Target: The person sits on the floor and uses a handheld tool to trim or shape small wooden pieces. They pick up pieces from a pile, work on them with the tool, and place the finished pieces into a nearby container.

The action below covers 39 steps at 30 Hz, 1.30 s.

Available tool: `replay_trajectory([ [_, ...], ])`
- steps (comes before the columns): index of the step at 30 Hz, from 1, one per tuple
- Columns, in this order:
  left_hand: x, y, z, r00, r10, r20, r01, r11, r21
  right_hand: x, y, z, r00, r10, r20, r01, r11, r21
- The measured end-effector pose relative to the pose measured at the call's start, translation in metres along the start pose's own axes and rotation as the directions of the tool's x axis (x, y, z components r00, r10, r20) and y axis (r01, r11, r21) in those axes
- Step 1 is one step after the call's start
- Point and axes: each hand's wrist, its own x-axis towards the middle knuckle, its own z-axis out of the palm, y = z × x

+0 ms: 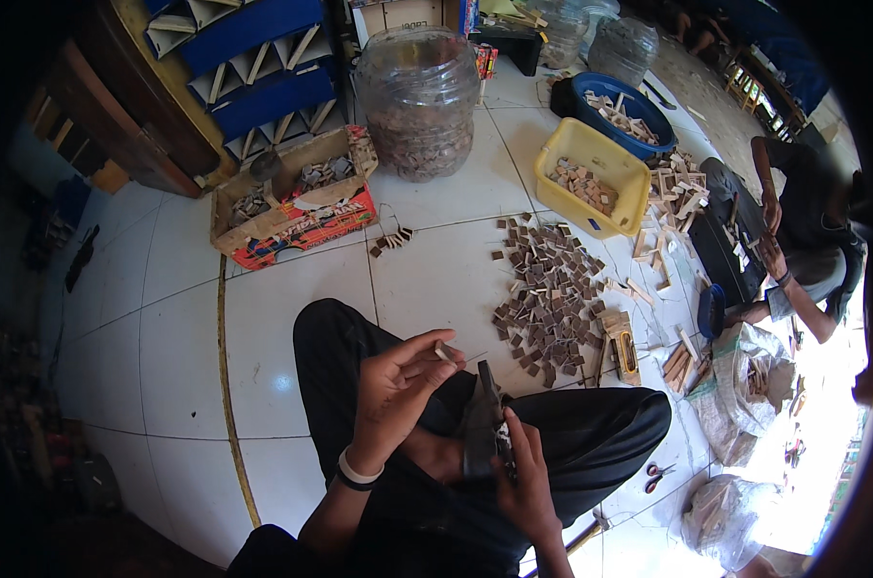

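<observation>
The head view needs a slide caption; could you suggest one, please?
Left hand pinching a small pale piece, right hand holding a dark tool, near brown pieces piled on white tiles.

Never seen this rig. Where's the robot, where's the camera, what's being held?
There's no robot: you're seeing a person's own bare hands. The one picture comes from the left of two fisheye cameras worn on the head, looking down, so straight edges bend near the rim.

The person sits on a white tiled floor. The left hand pinches a small piece; the right hand grips a dark tool, exact kind unclear.

Ahead on the floor: a heap of small brown pieces, a yellow tub, a blue basin, an open box and a clear plastic container. Another person works at the right.
</observation>
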Motion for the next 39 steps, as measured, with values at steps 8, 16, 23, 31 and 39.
replay_trajectory([
  [8, -0.0027, 0.0078, 0.0036, 0.997, -0.055, 0.063, 0.052, 0.998, 0.047, -0.0001, -0.0019, -0.0011, 0.999, -0.054, -0.007, 0.054, 0.998, 0.021],
  [16, -0.0036, 0.008, 0.0053, 0.996, -0.074, 0.05, 0.072, 0.996, 0.045, -0.0015, 0.0018, -0.0005, 0.998, -0.068, -0.013, 0.068, 0.997, 0.02],
  [23, -0.0041, 0.0087, 0.0042, 0.997, -0.064, 0.051, 0.061, 0.997, 0.055, -0.0014, 0.0014, -0.0007, 0.997, -0.077, -0.013, 0.077, 0.997, 0.018],
  [31, -0.005, 0.0095, 0.003, 0.997, -0.061, 0.041, 0.058, 0.997, 0.055, -0.0022, 0.0018, -0.002, 0.997, -0.081, -0.011, 0.081, 0.997, 0.004],
  [39, -0.0062, 0.0109, 0.0019, 0.997, -0.061, 0.052, 0.057, 0.996, 0.065, -0.0029, 0.0008, -0.0023, 0.997, -0.083, 0.001, 0.083, 0.997, -0.002],
])
